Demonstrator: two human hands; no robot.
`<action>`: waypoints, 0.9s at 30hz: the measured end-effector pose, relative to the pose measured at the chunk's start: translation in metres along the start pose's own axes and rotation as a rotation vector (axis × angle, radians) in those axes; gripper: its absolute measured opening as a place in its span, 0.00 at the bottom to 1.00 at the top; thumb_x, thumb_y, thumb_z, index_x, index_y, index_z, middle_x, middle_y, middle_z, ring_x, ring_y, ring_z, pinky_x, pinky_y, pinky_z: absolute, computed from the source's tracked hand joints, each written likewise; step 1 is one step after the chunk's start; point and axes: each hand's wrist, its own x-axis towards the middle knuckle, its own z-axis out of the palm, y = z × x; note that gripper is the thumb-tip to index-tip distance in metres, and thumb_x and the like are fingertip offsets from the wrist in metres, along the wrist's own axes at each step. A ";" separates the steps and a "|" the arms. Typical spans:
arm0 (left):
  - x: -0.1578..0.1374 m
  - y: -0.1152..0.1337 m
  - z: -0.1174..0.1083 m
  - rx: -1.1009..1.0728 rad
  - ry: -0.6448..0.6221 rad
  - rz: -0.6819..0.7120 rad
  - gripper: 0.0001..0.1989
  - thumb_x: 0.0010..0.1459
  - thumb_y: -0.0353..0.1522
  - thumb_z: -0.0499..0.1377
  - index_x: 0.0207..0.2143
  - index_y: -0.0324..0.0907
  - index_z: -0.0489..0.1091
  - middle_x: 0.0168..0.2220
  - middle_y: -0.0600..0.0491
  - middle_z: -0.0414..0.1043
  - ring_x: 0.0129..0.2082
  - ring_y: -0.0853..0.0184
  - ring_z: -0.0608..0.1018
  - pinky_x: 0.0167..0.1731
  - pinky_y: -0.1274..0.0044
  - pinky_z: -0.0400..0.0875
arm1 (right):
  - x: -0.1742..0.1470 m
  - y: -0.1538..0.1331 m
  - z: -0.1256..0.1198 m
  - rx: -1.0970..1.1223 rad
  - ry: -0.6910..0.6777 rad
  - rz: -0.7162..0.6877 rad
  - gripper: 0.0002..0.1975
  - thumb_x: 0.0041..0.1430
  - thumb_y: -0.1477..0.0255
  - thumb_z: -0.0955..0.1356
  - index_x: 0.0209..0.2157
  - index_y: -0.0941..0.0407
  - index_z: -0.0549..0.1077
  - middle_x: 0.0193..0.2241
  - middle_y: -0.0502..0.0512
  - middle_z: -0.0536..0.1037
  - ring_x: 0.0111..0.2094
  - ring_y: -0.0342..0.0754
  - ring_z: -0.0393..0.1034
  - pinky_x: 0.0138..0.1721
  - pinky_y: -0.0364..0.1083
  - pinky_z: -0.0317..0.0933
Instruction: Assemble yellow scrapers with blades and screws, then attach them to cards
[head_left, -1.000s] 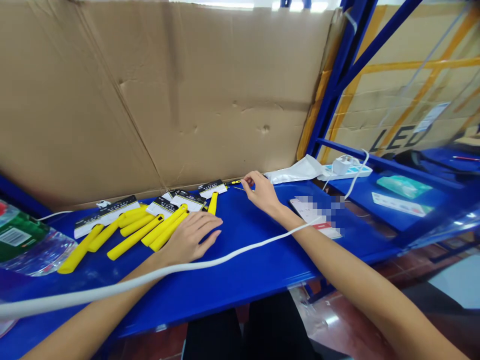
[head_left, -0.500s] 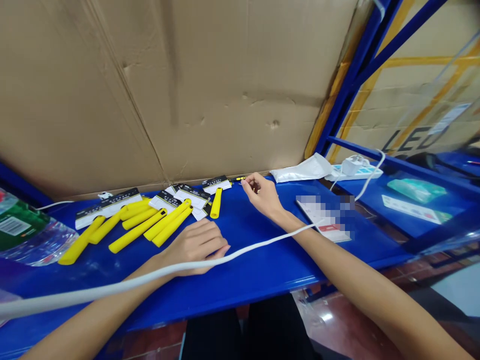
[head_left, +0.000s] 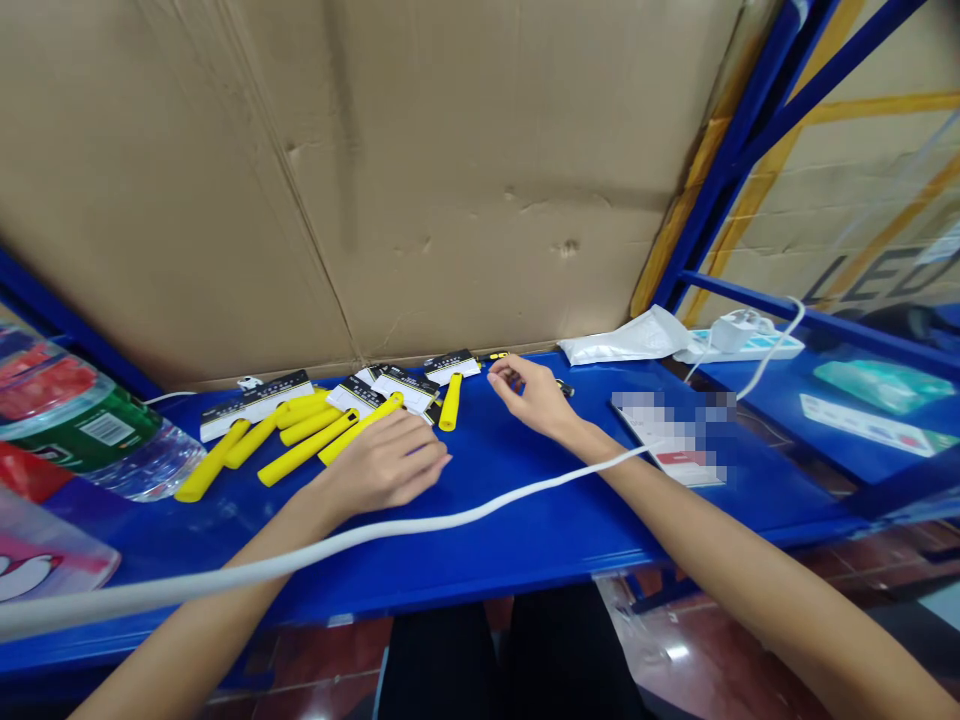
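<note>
The left hand (head_left: 390, 462) lies palm down on the blue shelf (head_left: 495, 530), fingers loosely spread and grasping nothing; its fingertips rest just beside the nearest yellow handles (head_left: 300, 440). A white cable (head_left: 420, 525) runs across both forearms in front of it, from the left edge toward the right wrist. A little farther back, the right hand (head_left: 534, 395) reaches toward the rear of the shelf with fingers curled; whether they pinch anything I cannot tell, though a small dark item (head_left: 564, 388) lies just behind it. The yellow handles lie in a loose cluster left of centre, their black-and-white cards (head_left: 405, 383) fanned at the far ends near the cardboard sheet (head_left: 420, 170). At the far left lies a plastic bottle (head_left: 97, 440). To the right sit a white pouch (head_left: 622, 342) and, beyond it, a power strip (head_left: 739, 340).
</note>
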 end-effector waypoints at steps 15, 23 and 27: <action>-0.095 -0.039 0.003 0.128 -0.287 -0.557 0.27 0.81 0.44 0.48 0.73 0.49 0.72 0.79 0.45 0.62 0.77 0.51 0.68 0.75 0.52 0.64 | -0.019 -0.036 0.020 -0.157 -0.435 -0.294 0.18 0.80 0.57 0.67 0.59 0.52 0.79 0.63 0.63 0.79 0.64 0.57 0.74 0.68 0.57 0.67; -0.063 -0.050 0.030 0.280 -0.292 -0.724 0.27 0.79 0.39 0.47 0.72 0.47 0.71 0.77 0.42 0.64 0.76 0.46 0.68 0.72 0.51 0.67 | 0.000 -0.013 0.000 -0.475 -0.267 0.088 0.22 0.78 0.63 0.68 0.64 0.61 0.73 0.62 0.74 0.76 0.64 0.67 0.71 0.65 0.62 0.66; -0.023 -0.039 0.030 0.397 -0.337 -0.771 0.25 0.76 0.39 0.51 0.69 0.42 0.73 0.75 0.36 0.67 0.73 0.39 0.69 0.71 0.46 0.64 | 0.004 0.012 -0.014 -0.624 -0.228 0.319 0.24 0.73 0.63 0.74 0.62 0.62 0.75 0.62 0.75 0.76 0.64 0.69 0.72 0.63 0.67 0.69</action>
